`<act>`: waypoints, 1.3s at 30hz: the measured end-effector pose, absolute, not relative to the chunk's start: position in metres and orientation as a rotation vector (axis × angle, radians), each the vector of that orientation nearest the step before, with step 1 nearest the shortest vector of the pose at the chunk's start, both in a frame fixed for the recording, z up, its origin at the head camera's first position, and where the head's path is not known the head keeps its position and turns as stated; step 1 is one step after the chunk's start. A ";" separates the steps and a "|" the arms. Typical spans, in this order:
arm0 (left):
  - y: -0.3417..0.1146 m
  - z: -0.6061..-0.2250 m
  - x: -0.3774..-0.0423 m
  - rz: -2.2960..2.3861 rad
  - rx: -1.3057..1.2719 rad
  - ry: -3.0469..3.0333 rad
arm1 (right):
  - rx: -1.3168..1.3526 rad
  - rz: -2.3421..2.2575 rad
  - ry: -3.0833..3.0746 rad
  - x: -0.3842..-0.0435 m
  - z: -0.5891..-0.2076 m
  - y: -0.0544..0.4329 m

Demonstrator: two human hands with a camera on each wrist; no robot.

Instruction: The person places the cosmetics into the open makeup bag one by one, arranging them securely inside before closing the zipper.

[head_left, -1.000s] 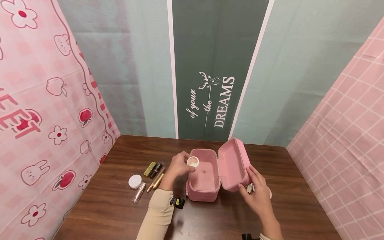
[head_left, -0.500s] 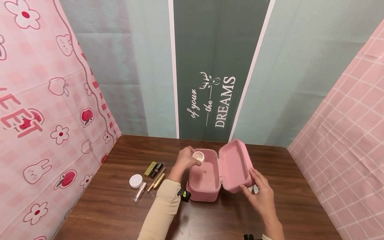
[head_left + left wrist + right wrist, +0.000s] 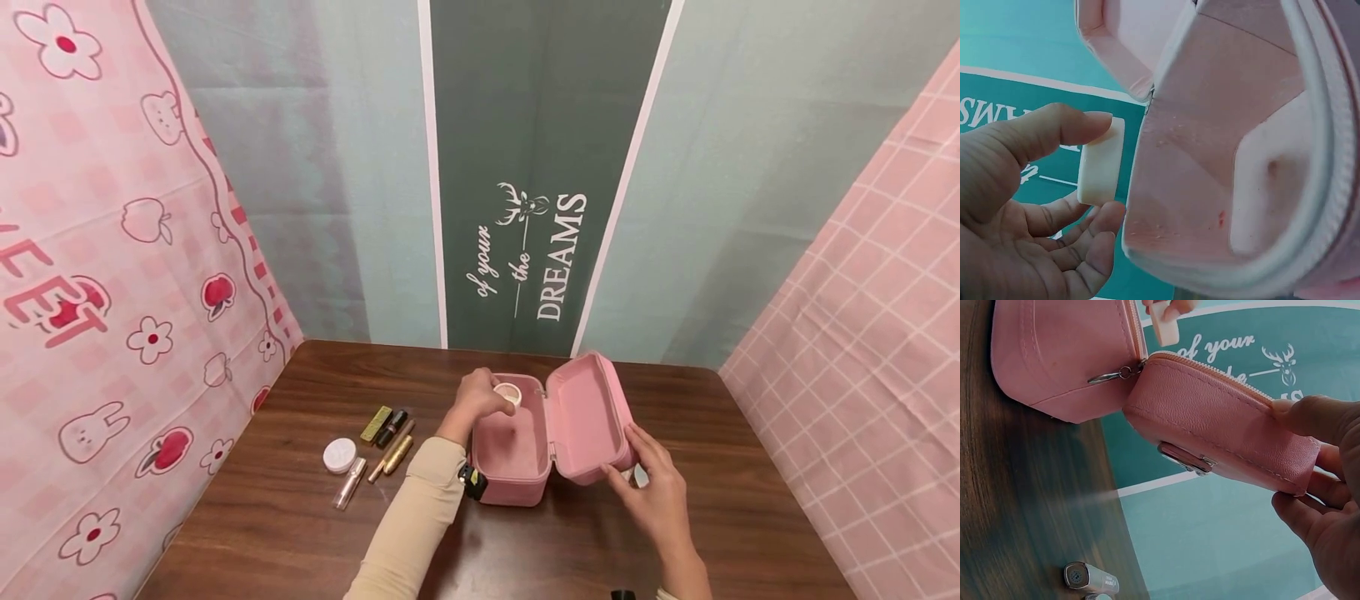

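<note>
A pink zippered case (image 3: 517, 492) stands on the table with its lid (image 3: 583, 417) swung up to the right. Over the case's far left part, my left hand (image 3: 480, 397) pinches a small round white jar (image 3: 1102, 164) between thumb and fingers. In the left wrist view the jar is on edge beside the case's rim. The pink interior (image 3: 1210, 144) shows only a few stains and a dark spot on its floor. My right hand (image 3: 651, 482) grips the lid's outer edge, thumb on the near rim and fingers behind it, as the right wrist view (image 3: 1329, 462) also shows.
Left of the case lie a round white compact (image 3: 340, 456), a clear-and-pink tube (image 3: 349, 484), a gold tube (image 3: 398, 455), a slim brown pencil (image 3: 379, 468), a black lipstick (image 3: 392, 428) and a green-gold box (image 3: 376, 424). A silver tube (image 3: 1091, 577) lies behind the lid.
My left hand has carried the white jar rightward, from the case's left rim to over its opening. The right hand keeps hold of the lid, which has shifted slightly.
</note>
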State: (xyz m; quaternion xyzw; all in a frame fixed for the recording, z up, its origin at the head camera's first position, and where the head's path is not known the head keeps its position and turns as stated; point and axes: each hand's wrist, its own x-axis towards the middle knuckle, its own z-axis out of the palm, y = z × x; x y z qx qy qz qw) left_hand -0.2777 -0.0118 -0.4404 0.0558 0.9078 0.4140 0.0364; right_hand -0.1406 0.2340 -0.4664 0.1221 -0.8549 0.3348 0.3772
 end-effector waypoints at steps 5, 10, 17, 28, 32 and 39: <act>-0.006 -0.444 -0.283 1.235 0.135 2.774 | 0.314 0.860 -2.179 -0.140 -0.468 0.234; 0.001 -0.446 -0.290 1.179 0.109 2.756 | 0.309 0.868 -2.170 -0.140 -0.468 0.236; 0.013 -0.446 -0.294 1.130 0.051 2.735 | 0.288 0.872 -2.173 -0.141 -0.472 0.239; 0.021 -0.452 -0.298 1.118 -0.017 2.729 | 0.209 0.986 -2.209 -0.139 -0.472 0.237; 0.023 -0.456 -0.300 1.068 -0.016 2.761 | 0.214 1.007 -2.201 -0.138 -0.472 0.237; 0.026 -0.460 -0.303 0.974 0.018 2.818 | 0.210 1.004 -2.206 -0.138 -0.471 0.237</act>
